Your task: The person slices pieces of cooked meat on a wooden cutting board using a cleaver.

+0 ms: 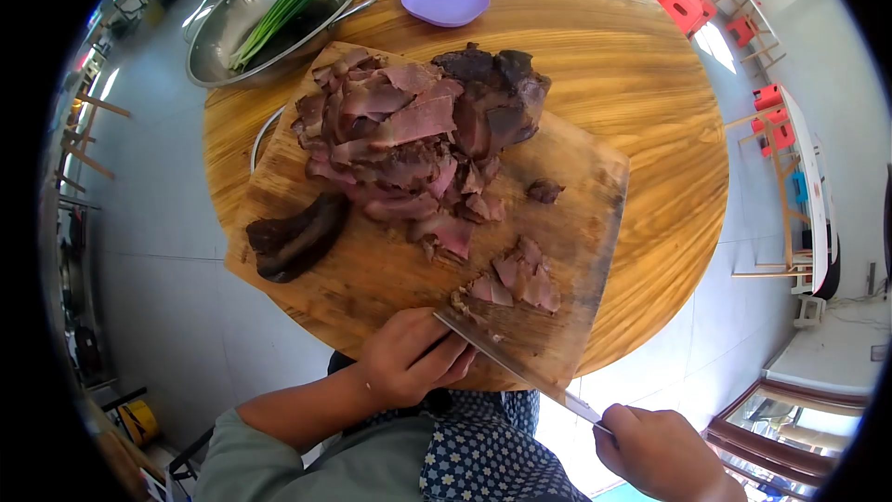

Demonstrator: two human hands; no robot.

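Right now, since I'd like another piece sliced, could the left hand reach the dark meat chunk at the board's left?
Probably yes: bare cutting board lies between the left hand and the dark meat chunk; the knife is on the hand's other side.

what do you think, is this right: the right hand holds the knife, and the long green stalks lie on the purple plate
Not quite: the long green stalks lie in the two-handled metal pan, not on the purple plate, as the head view shows. The right hand does hold the knife.
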